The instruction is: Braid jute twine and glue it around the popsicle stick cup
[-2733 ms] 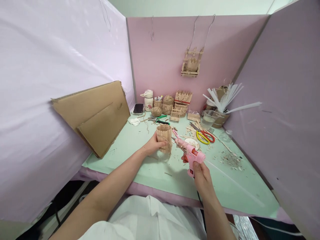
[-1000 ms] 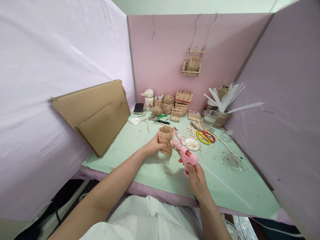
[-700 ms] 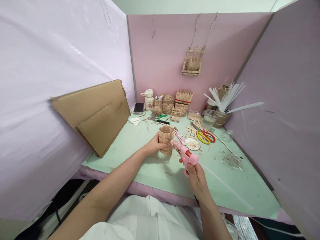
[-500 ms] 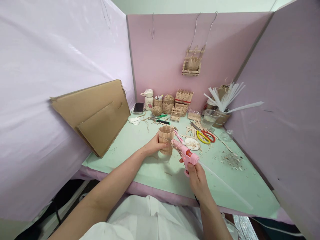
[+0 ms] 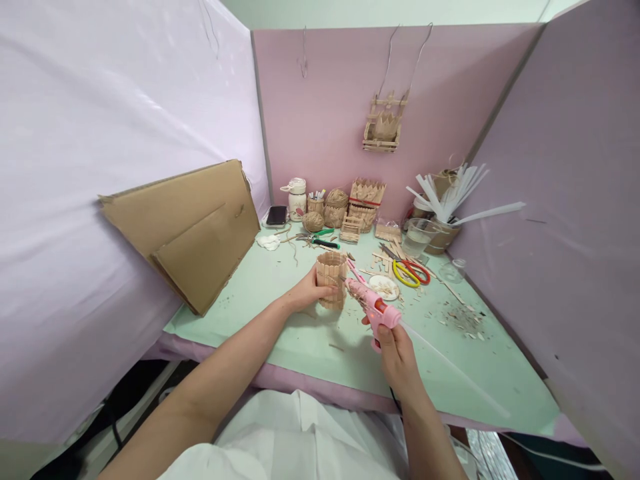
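Note:
A round cup made of upright wooden sticks (image 5: 331,272) stands near the middle of the table. My left hand (image 5: 309,291) is closed around its left side, with the thumb across the front. In my right hand (image 5: 397,350) is a pink hot glue gun (image 5: 373,307), its nozzle pointing at the cup's right side, close to the wall. I cannot tell whether the tip touches. A long clear glue stick (image 5: 455,371) trails from the gun's back. Behind the gun lies a small white dish (image 5: 383,287) with wood bits in it.
Scissors with yellow and red handles (image 5: 411,272) lie right of the dish among loose sticks. Pliers (image 5: 325,243), a twine ball (image 5: 313,222) and stick-built holders (image 5: 365,203) stand behind. Cardboard (image 5: 200,233) leans at left; a pot of white strips (image 5: 443,237) is at right.
The glue gun in my right hand has shifted slightly right, its nozzle drawn a little back along the cup. My left hand and the cup stay nearly still.

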Motion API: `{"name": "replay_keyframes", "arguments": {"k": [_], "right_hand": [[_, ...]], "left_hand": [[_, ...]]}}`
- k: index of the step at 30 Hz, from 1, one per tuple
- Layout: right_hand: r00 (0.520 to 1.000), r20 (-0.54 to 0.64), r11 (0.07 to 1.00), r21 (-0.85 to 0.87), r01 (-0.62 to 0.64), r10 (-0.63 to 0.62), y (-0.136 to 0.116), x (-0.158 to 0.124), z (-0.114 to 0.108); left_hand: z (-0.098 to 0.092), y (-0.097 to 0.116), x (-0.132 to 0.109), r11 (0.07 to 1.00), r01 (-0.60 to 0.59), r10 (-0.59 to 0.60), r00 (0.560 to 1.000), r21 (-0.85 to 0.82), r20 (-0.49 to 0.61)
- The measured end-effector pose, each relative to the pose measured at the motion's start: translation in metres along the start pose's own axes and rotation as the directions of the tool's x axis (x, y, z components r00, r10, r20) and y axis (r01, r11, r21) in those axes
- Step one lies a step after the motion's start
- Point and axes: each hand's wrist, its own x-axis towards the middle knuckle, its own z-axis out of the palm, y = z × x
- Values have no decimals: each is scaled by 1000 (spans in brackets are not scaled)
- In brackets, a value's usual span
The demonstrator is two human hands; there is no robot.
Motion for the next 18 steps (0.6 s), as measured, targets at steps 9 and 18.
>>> {"name": "replay_keyframes", "arguments": {"k": [9,18], "right_hand": [[1000,-11,1000,-3,-17,17,2,1,-3],[999,-21,1000,-4,-25,25,3,1,-4]], "left_hand": [[1,0,0,1000,2,-2,1000,-10,7],[0,-1,0,1000,18,-18,1000,-10,9]]}}
